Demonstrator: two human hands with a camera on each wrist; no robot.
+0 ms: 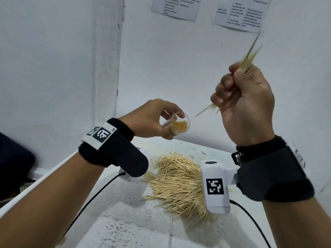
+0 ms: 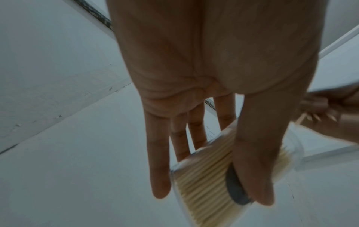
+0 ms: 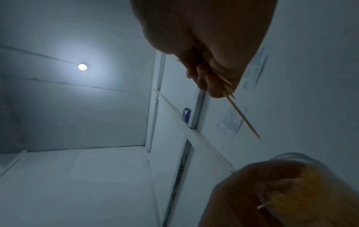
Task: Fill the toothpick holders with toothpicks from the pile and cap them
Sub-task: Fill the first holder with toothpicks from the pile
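My left hand (image 1: 157, 119) holds a clear round toothpick holder (image 1: 179, 124) in the air, tilted with its open mouth toward me, and it is packed with toothpicks. The left wrist view shows my thumb and fingers round the holder (image 2: 209, 172). My right hand (image 1: 245, 97) is raised to the right of the holder and grips a bundle of toothpicks (image 1: 250, 56) in a fist; their tips stick out above and below the fist. In the right wrist view one toothpick (image 3: 244, 118) juts out past the fingers, with the holder (image 3: 303, 188) below. No cap is in view.
A big loose pile of toothpicks (image 1: 179, 183) lies on the white table (image 1: 125, 221) beneath both hands. Black cables run from the wrist cameras across the table. A white wall with paper sheets (image 1: 240, 13) stands close behind.
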